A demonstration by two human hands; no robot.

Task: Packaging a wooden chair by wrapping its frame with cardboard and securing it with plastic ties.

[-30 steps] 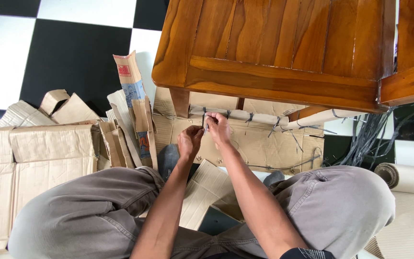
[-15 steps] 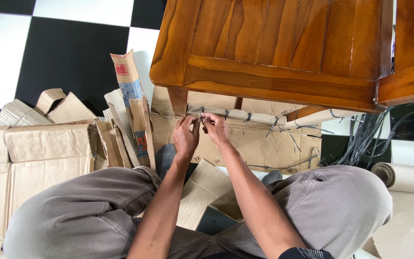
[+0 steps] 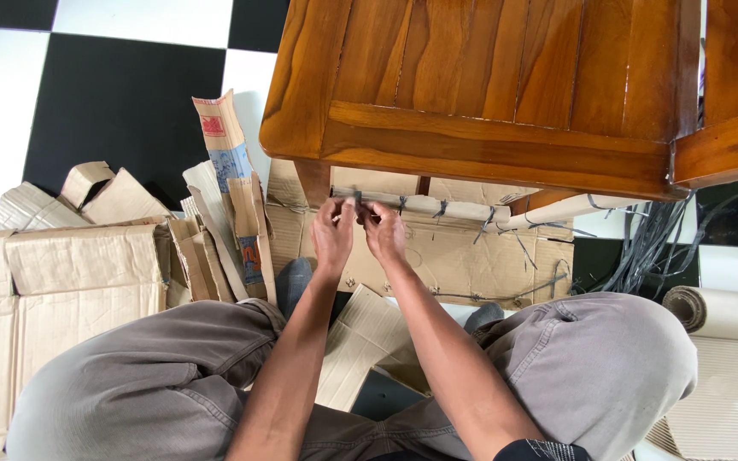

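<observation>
Both our hands meet at the wrapped rail's (image 3: 437, 207) left end; left hand (image 3: 333, 232) and right hand (image 3: 383, 230) pinch the dark strap (image 3: 358, 198) there; the rail runs rightward under the wooden chair (image 3: 506, 85).

The person wears grey-brown trousers (image 3: 155, 376) with stitched seams and pockets, bare forearms, and a dark patterned sleeve edge (image 3: 544, 450) beside the right trouser leg.

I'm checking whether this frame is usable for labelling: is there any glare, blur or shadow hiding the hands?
Head view: even, soft light; mild sheen on the wooden table; left hand and right hand sharp, with no motion blur; the dark tie they pinch is small and partly hidden by the fingers; shadow under the table edge.
</observation>
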